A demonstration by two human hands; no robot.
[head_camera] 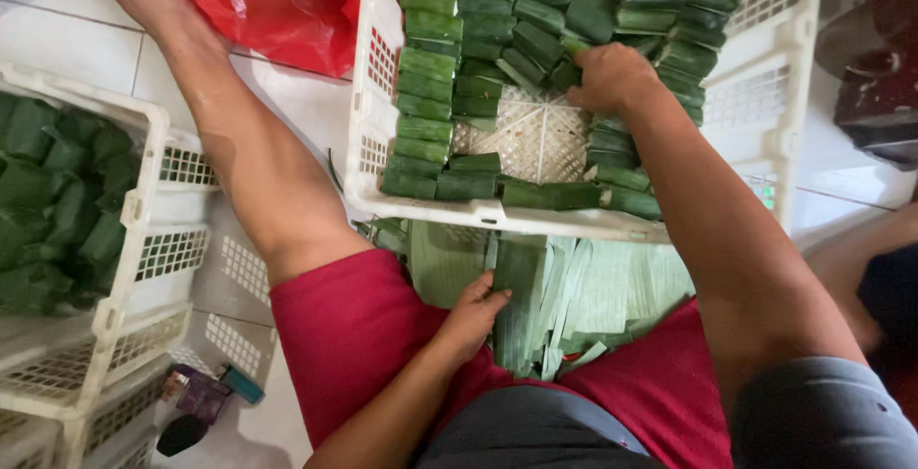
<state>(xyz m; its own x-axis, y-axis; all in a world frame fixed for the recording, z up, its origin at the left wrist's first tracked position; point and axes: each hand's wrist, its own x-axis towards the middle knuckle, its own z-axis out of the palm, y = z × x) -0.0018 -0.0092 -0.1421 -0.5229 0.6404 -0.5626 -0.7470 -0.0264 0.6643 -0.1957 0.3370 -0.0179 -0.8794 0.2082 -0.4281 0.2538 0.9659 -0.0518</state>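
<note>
My right hand (612, 77) has its fingers curled on a leaf packet (574, 72) in the far crate (373, 144). My left hand (473, 311) pinches a leaf strip (516, 297) near me. Packets look soft and light, so hold the sides gently.

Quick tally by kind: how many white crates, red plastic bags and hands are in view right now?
White crates: 2, one in front and one at the side
Red plastic bag: 1
Hands: 2, the left hand on the leaf strips, the right hand among the green leaf parcels
Total: 5
</note>
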